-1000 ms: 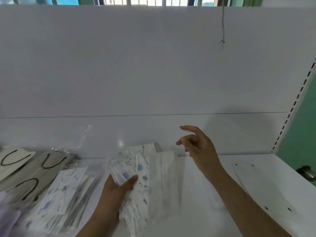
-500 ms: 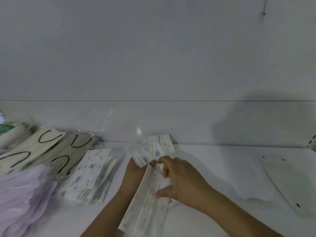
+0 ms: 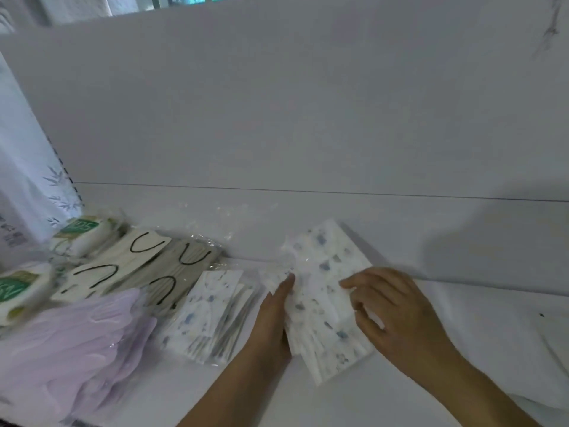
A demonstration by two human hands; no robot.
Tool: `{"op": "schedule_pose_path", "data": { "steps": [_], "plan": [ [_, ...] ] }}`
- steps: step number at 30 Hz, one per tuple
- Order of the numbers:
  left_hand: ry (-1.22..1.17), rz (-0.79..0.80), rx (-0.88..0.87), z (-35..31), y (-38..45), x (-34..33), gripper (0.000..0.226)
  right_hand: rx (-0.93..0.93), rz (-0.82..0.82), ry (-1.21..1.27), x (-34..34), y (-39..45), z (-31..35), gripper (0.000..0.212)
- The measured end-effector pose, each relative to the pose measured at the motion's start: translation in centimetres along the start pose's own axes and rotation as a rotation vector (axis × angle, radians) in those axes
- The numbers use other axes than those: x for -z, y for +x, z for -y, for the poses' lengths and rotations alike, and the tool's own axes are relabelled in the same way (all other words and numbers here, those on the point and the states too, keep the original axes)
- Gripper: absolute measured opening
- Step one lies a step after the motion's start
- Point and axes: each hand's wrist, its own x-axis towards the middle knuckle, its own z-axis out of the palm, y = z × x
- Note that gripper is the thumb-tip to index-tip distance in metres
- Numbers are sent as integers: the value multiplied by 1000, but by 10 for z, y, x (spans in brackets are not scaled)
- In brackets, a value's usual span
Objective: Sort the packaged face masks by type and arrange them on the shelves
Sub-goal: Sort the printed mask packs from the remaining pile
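Note:
A loose stack of white packaged masks with blue prints [image 3: 326, 291] lies on the white shelf [image 3: 400, 392] between my hands. My left hand [image 3: 274, 315] grips its left edge, thumb on top. My right hand [image 3: 391, 312] rests on the stack's right side with its fingers curled over the top packet. To the left lies another pile of the same blue-print masks [image 3: 212, 315]. Further left are beige and grey packs with black ear loops [image 3: 154, 272] and a heap of lilac masks [image 3: 74, 349].
Green-labelled white packs [image 3: 83, 232] sit at the far left by the shelf upright. A white back panel [image 3: 308, 134] rises behind the shelf. Clear or white flat packaging [image 3: 523, 349] lies on the shelf to the right of my right hand.
The view has swung left. The plain white packet that my right hand lay on is gone from sight; blue-print masks are on top, and both hands now sit at the stack's sides.

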Motion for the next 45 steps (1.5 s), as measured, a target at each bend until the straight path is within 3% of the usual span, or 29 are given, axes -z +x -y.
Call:
{"op": "schedule_pose_path", "data": {
  "steps": [3,5,8,13,15,17,20,22,24,26,27,31,33,35,37,40,43,45],
  "plan": [
    [42,139,7,-6,-8,1,64,-22,499,145,-19,-7,3,13],
    [171,176,-122,-5,-8,6,55,-139,625,255,-18,-9,7,40],
    [292,189,-278,-7,-10,7,56,-238,543,344,-9,-3,10,52],
    [429,211,-388,-11,-17,7,81,-260,419,442,-4,-2,14,43],
    [446,291,-406,-14,-20,9,90,-274,374,460,-5,0,14,37],
    [524,326,-426,-20,-27,5,86,-269,327,464,-4,5,16,35],
    [631,238,-491,-30,-32,-5,51,-235,253,443,-6,7,20,36],
    [641,193,-509,-36,-30,-4,35,-331,145,390,-9,7,18,55],
    [643,178,-490,-40,-27,0,33,-518,26,340,-10,12,15,95],
    [711,254,-454,-40,-24,8,42,-718,44,497,-9,20,12,132],
    [780,306,-430,-39,-24,12,51,-793,123,606,-10,24,10,137],
    [1044,310,-410,-36,-27,25,87,-813,336,855,-21,31,2,123],
    [1049,232,-409,-43,-33,35,103,-845,382,880,-25,36,-2,104],
    [1164,152,-531,-53,-50,49,116,-919,346,911,-28,44,-4,73],
    [1522,91,-689,-66,-66,71,120,-999,293,976,-32,53,-6,52],
    [2058,22,-692,-82,-83,108,118,-1118,347,1164,-39,61,-3,48],
    [2230,-44,-660,-85,-71,128,117,-1212,417,1196,-54,63,3,48],
    [2175,51,-462,-80,-55,129,109,-1281,425,1231,-65,62,7,50]
  ]
}}
